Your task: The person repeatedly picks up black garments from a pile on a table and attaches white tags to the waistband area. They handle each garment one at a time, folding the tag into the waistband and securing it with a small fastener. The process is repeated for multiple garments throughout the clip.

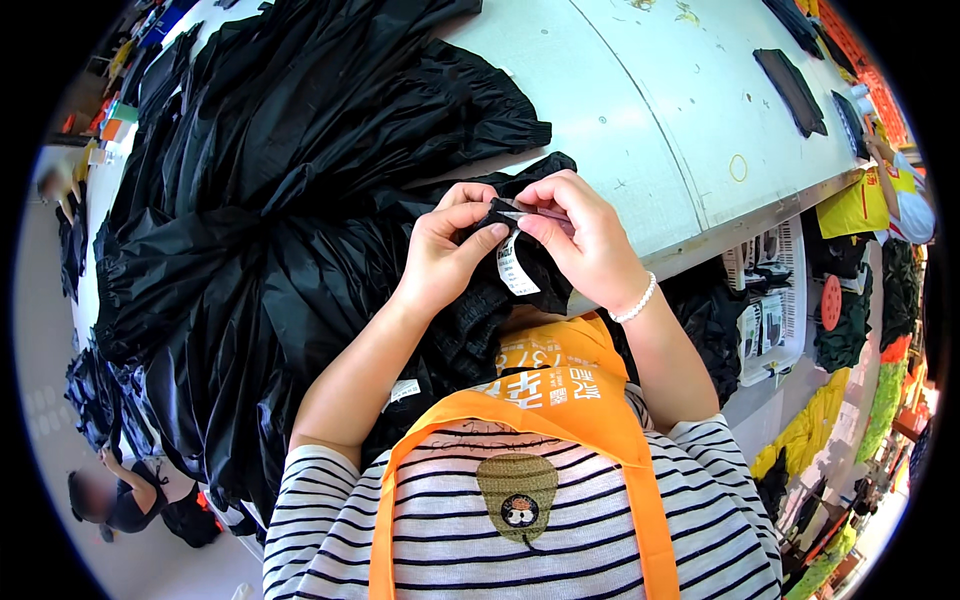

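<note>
You have the black garment (470, 300) pulled up off the heap and both hands pinched on its gathered edge, right at the spot where the white sewn-in label (515, 268) hangs down. Your left hand (445, 250) is closed on the fabric with the thumb pressing beside the label; your right hand (580, 235) is clenched on the same fold from the other side, fingertips nearly touching the left's (whether a small tool sits between them I cannot tell). This piece looks to be mid-check at the label, not yet set aside. A large pile of black garments (250, 200) covers the left part of the pale desk (650, 110), so plenty appears left, while only 1 or 2 dark pieces (790, 90) lie apart at the far right.
</note>
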Available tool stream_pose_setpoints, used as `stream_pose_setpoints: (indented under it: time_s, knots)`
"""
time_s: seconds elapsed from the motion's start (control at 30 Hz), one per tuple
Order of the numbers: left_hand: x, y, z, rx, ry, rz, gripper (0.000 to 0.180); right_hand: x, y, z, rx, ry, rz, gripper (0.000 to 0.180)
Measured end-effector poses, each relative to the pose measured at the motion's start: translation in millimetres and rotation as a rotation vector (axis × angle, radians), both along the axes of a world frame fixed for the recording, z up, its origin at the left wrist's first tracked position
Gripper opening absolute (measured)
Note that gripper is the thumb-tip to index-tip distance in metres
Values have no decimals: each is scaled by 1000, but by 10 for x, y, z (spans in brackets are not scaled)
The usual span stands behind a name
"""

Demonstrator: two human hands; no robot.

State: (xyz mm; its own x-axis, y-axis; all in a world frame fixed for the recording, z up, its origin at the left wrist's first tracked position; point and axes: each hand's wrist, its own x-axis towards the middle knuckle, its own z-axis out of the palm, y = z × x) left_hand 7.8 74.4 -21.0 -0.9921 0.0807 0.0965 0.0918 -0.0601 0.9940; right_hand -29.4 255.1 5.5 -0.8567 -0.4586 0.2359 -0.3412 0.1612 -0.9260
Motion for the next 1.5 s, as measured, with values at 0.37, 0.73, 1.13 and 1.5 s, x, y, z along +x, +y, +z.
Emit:
stream_pose_setpoints:
  time_s: [0.37, 0.73, 1.13, 1.5]
  knots:
    - [9, 3, 27, -44, 16, -44, 13, 29, -38, -16, -10, 43, -20, 16]
    - [18, 17, 22, -27, -6, -44, 16, 46, -59, -64, -110, 4, -69, 8]
    - [5, 19, -14, -113, -9, 1, 16, 21, -175, -197, -169, -41, -209, 8]
    - [-68, -93, -72, 607, -364, 132, 15, -264, 663, -372, 30, -293, -531, 25]
